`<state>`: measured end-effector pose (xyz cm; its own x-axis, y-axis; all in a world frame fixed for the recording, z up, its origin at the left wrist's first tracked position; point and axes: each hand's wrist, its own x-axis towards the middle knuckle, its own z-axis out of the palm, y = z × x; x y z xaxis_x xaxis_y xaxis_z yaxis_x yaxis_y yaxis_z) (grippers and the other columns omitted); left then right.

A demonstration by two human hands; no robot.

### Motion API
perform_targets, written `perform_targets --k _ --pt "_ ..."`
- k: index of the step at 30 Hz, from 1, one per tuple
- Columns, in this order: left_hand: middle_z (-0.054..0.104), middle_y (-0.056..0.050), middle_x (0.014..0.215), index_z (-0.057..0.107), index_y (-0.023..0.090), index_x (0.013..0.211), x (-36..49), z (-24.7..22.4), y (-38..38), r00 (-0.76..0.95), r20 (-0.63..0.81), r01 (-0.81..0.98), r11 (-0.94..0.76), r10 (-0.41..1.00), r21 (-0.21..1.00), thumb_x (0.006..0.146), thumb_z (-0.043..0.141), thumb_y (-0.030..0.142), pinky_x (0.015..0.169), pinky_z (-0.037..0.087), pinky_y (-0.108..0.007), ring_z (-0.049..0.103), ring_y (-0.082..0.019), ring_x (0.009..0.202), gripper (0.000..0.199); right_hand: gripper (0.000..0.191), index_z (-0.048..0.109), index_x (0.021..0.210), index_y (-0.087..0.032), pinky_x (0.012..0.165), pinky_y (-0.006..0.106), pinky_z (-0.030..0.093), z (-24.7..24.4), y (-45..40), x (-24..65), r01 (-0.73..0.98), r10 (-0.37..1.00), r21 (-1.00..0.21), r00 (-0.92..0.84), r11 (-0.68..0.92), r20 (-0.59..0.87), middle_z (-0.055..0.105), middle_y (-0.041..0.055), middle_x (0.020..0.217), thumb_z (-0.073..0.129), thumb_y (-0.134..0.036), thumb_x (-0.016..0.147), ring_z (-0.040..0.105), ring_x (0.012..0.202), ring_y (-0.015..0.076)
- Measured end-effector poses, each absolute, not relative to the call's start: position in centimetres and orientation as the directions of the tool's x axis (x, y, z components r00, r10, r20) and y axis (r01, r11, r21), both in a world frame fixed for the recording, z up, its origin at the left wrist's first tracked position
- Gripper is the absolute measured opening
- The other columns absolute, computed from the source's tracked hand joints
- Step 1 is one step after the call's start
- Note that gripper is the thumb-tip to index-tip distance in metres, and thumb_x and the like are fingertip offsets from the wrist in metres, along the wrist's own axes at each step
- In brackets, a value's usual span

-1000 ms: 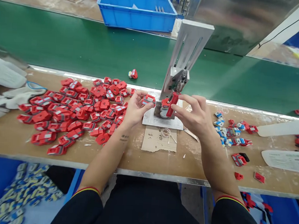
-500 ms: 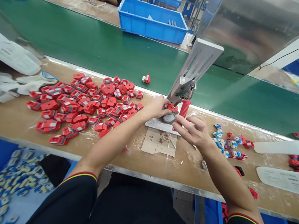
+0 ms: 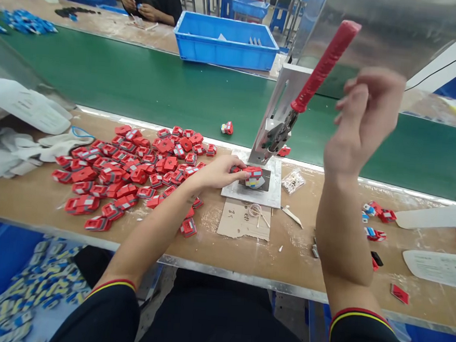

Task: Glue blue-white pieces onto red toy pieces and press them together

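My left hand (image 3: 224, 172) is closed on a red toy vehicle part (image 3: 253, 176) with white, yellow and blue details. It holds the part on the metal base (image 3: 230, 192) of a hand press, under the clamp (image 3: 276, 138). The press's red lever handle (image 3: 324, 68) stands raised, tilted up to the right. My right hand (image 3: 366, 118) is up beside that handle, apart from it, empty and blurred, with its fingers loosely bent.
Many red toy parts (image 3: 122, 169) lie piled left of the press. A cardboard piece (image 3: 243, 225), a bag of small white bits (image 3: 293, 181) and a white tool (image 3: 293, 216) lie near it. Beyond runs a green conveyor (image 3: 141, 76), with a blue crate (image 3: 226, 48) and another person's hands (image 3: 147, 11) behind.
The lever handle has swung up from its lowered position. My right hand has risen up and to the right. My left hand remains at the press, and the toy part there now shows more fully.
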<state>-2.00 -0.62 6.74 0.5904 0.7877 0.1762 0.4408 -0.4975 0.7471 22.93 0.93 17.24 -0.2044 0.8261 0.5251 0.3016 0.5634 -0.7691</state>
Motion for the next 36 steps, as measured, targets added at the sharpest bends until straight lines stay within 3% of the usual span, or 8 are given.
perform_targets --k 7,12,16,19,24,31,34,36 --pt "0.075 -0.004 0.096 0.081 0.022 0.105 0.1 9.4 -5.5 0.614 0.156 0.252 -0.379 0.774 0.890 0.096 0.070 0.039 0.081 0.053 -0.032 0.068 -0.019 0.087 0.023 0.056 0.065 0.121 -0.029 0.082 0.037 0.068 6.8 -10.8 22.2 0.067 0.960 -0.966 -0.145 0.250 0.239 0.077 0.0059 0.111 0.093 -0.056 0.081 0.078 0.104 0.0236" --pt "0.067 -0.004 0.095 0.080 0.021 0.107 2.7 7.7 -8.3 0.427 0.151 0.095 -0.210 0.892 0.973 0.088 0.080 0.036 0.085 0.055 -0.034 0.065 -0.018 0.087 0.023 0.046 0.065 0.115 -0.030 0.066 0.029 0.063 3.2 -11.3 26.7 -0.097 0.984 -0.987 0.135 0.127 0.113 0.077 0.0021 0.104 0.090 -0.051 0.082 0.075 0.083 0.0171" --pt "0.062 0.001 0.081 0.074 0.020 0.096 1.6 5.3 -10.1 0.231 -0.134 -0.231 0.188 0.964 0.955 0.082 0.088 0.046 0.064 0.050 -0.025 0.058 -0.013 0.069 0.032 0.039 0.060 0.107 -0.028 0.066 0.030 0.057 2.9 -3.7 35.3 0.267 0.880 -0.961 0.436 0.074 0.189 0.074 0.0014 0.097 0.082 -0.040 0.078 0.071 0.078 0.0178" --pt "0.063 0.001 0.080 0.066 0.019 0.083 0.0 4.2 -11.2 0.191 -0.303 -0.473 0.358 0.934 0.805 0.072 0.096 0.052 0.058 0.050 -0.022 0.057 -0.011 0.065 0.046 0.032 0.065 0.100 -0.022 0.086 0.040 0.058 3.4 3.1 39.8 0.688 0.869 -0.707 0.441 -0.164 0.227 0.076 0.0067 0.096 0.079 -0.027 0.072 0.071 0.089 0.0238" --pt "0.072 -0.004 0.095 0.072 0.018 0.086 -2.4 3.8 -12.1 0.187 -0.310 -0.588 0.359 0.932 0.725 0.061 0.102 0.031 0.073 0.060 -0.025 0.071 -0.015 0.083 0.041 0.017 0.071 0.084 -0.020 0.099 0.046 0.054 3.6 9.0 40.4 0.766 0.931 -0.621 0.329 -0.164 0.159 0.079 0.0128 0.089 0.077 -0.017 0.068 0.071 0.096 0.0298" --pt "0.081 -0.006 0.115 0.075 0.026 0.105 -3.1 2.6 -12.0 0.120 -0.199 -0.486 0.232 0.973 0.842 0.076 0.097 0.030 0.090 0.067 -0.035 0.081 -0.023 0.099 0.037 0.056 0.064 0.137 -0.009 0.091 0.045 0.059 3.8 4.0 41.5 0.804 0.920 -0.578 0.323 -0.141 0.224 0.067 0.0312 0.143 0.065 -0.018 0.082 0.073 0.102 0.0288" --pt "0.083 -0.007 0.115 0.075 0.028 0.110 -1.9 2.1 -10.8 0.181 -0.156 -0.522 0.229 0.971 0.821 0.078 0.096 0.033 0.095 0.068 -0.041 0.083 -0.025 0.100 0.039 0.033 0.070 0.122 -0.016 0.083 0.041 0.061 4.4 -2.8 39.7 0.821 0.938 -0.564 0.258 -0.088 0.230 0.077 0.0194 0.123 0.063 -0.023 0.091 0.074 0.094 0.0255" --pt "0.083 -0.006 0.113 0.074 0.029 0.112 -1.0 1.7 -10.0 0.184 -0.135 -0.542 0.216 0.974 0.812 0.080 0.095 0.034 0.098 0.068 -0.043 0.082 -0.025 0.102 0.038 0.012 0.074 0.103 -0.022 0.076 0.036 0.060 4.9 -7.8 36.6 0.821 0.970 -0.552 -0.008 0.146 0.244 0.079 0.0078 0.095 0.067 -0.029 0.096 0.072 0.081 0.0218"
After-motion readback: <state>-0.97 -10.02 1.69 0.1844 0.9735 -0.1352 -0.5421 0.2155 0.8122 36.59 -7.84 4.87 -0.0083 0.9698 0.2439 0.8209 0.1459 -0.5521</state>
